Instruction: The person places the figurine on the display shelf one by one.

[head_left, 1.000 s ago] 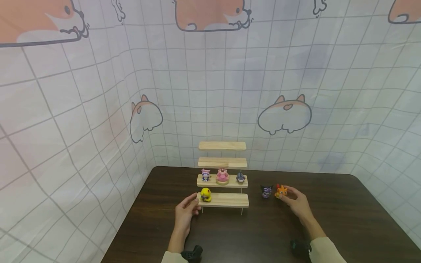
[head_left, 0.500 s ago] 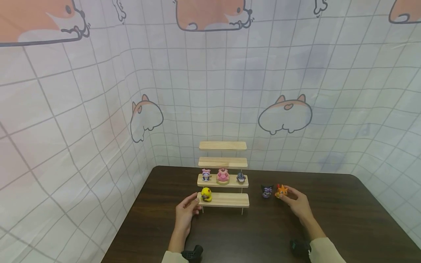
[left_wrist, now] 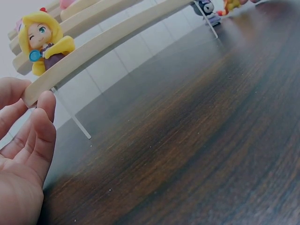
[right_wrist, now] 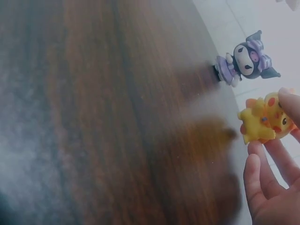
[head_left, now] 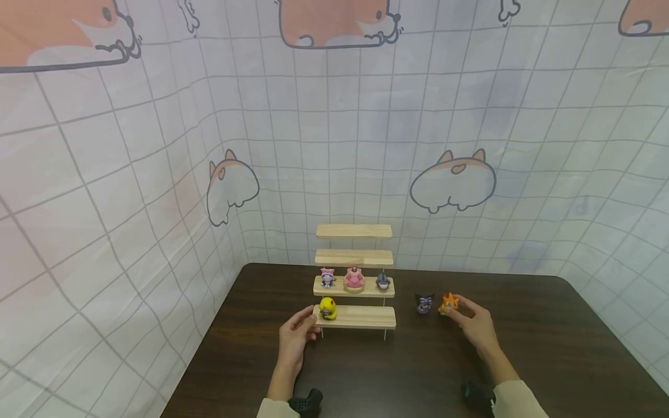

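My left hand [head_left: 294, 339] grips the left end of the lowest shelf board [head_left: 366, 317] of a tiered wooden display stand. Close to those fingers, a yellow-haired figurine [left_wrist: 42, 40] with a blue round item sits on that board. Off to the right of the stand, my right hand [head_left: 474, 326] pinches a yellow and orange animal figurine [right_wrist: 262, 119] between thumb and fingers. Whether its feet touch the table I cannot tell. A black and purple figurine [right_wrist: 243, 61] with pointed ears and a bow stands on the table just left of it.
On the second board from the bottom stand a pink-hatted figurine [head_left: 327, 278], a pink figurine on a round base [head_left: 353, 280] and a grey-blue figurine [head_left: 383, 282]. Two bare boards rise above, the top board [head_left: 353, 231] near the patterned curtain [head_left: 345, 128]. The table [head_left: 366, 377] is dark wood.
The right hand has shifted very slightly to the right with the yellow and orange figurine. My left hand stays on the shelf board, and the stand keeps its place.
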`<state>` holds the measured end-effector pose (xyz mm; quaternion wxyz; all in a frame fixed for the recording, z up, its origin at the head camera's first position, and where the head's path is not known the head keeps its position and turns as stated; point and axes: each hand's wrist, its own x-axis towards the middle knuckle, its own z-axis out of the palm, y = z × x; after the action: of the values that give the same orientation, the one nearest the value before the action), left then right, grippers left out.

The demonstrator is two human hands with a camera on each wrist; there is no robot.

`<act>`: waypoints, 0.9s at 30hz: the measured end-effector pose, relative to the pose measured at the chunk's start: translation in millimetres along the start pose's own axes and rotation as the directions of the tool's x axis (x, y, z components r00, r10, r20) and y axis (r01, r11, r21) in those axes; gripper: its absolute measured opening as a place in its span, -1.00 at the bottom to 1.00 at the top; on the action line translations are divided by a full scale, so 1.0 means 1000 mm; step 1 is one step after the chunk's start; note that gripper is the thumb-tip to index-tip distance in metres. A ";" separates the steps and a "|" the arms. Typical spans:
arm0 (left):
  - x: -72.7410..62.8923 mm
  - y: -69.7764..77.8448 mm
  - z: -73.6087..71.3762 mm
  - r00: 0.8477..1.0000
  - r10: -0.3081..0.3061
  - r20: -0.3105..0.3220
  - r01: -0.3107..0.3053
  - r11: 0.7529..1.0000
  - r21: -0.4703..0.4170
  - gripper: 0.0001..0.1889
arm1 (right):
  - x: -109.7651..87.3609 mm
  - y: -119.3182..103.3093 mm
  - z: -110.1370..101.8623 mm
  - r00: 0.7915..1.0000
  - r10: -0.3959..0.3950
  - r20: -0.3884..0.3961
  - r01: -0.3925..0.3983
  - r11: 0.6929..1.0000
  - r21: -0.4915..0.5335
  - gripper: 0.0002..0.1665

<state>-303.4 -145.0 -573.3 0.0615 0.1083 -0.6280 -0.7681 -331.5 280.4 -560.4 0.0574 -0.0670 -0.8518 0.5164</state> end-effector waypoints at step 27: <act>0.002 -0.002 -0.001 1.000 -0.004 0.000 0.004 1.000 -0.017 -0.59 | -0.018 -0.014 -0.007 0.999 -0.042 -0.030 0.041 0.998 -0.041 -0.18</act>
<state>-305.1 -145.7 -575.6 0.0612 0.1091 -0.6214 -0.7735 -313.4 276.7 -545.4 0.0802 -0.0584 -0.8623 0.4966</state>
